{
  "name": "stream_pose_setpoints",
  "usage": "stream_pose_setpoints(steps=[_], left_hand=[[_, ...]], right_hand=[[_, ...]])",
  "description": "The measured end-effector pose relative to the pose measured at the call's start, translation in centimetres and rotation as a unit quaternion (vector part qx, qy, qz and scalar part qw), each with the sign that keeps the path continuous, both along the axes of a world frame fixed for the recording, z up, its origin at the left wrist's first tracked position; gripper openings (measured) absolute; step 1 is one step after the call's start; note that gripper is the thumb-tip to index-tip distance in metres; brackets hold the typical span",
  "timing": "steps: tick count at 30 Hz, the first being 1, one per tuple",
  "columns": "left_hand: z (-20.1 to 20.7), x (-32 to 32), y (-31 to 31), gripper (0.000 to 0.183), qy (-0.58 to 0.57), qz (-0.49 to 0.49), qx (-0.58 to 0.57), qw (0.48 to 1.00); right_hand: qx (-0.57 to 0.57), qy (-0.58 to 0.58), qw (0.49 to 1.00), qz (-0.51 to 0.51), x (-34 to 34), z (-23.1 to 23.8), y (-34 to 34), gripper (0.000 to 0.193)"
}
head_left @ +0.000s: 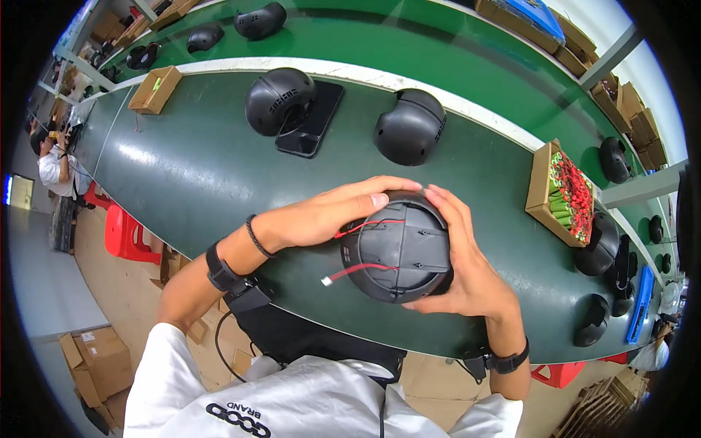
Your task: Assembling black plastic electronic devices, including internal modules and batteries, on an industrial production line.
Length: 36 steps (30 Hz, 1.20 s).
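Note:
A round black plastic housing (380,259) sits between my two hands over the near part of the bench. Two red wire leads come out of it; one ends in a white connector (326,281) hanging off its left side. My left hand (339,212) grips the housing's far left edge, thumb on top and fingers stretched along the far rim. Wrapped around the right side is my right hand (467,266), its fingers on the far edge and its thumb at the near edge. Whether the housing touches the bench is hidden.
Farther back stand a black housing (272,98) against a dark flat slab (321,120) and another housing (412,128). Right of them is a cardboard box (541,191) of green cells with red wires. A green conveyor belt (350,40) runs behind. A red stool (125,237) stands left.

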State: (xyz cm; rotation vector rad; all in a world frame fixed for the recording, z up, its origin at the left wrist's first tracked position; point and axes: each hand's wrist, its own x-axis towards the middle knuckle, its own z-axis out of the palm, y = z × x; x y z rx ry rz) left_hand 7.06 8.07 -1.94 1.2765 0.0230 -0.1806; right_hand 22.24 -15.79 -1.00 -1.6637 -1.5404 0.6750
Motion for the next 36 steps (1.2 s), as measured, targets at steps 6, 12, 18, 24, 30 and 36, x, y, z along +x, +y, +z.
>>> stream_pose_setpoints(steps=[6, 12, 18, 24, 30, 36], left_hand=[[-1.9, 1.3, -2.5, 0.063, -0.092, 0.117, 0.013, 0.989], [-2.9, 0.6, -2.6, 0.075, -0.063, 0.15, -0.019, 0.986], [-2.3, 1.5, -6.2, 0.064, -0.086, 0.363, -0.025, 0.928], [-2.9, 1.0, -7.1, 0.061, -0.144, 0.337, 0.044, 0.929], [-2.8, 1.1, -5.3, 0.065, -0.161, 0.263, 0.071, 0.949], [-2.7, 0.6, -5.0, 0.074, -0.133, 0.251, 0.026, 0.958]], right_hand=[[-0.011, 0.011, 1.0, -0.019, -0.6, 0.4, -0.3, 0.139], [0.031, -0.011, 0.998, -0.045, -0.6, -1.0, -0.8, 0.148], [0.084, -0.058, 0.952, -0.287, -7.6, -1.6, -0.2, 0.148], [0.099, 0.0, 0.933, -0.345, -7.7, -2.1, -0.9, 0.139], [0.121, -0.013, 0.943, -0.309, -7.5, -2.1, -0.6, 0.135], [0.097, -0.013, 0.95, -0.295, -7.1, -1.1, -0.4, 0.137]])
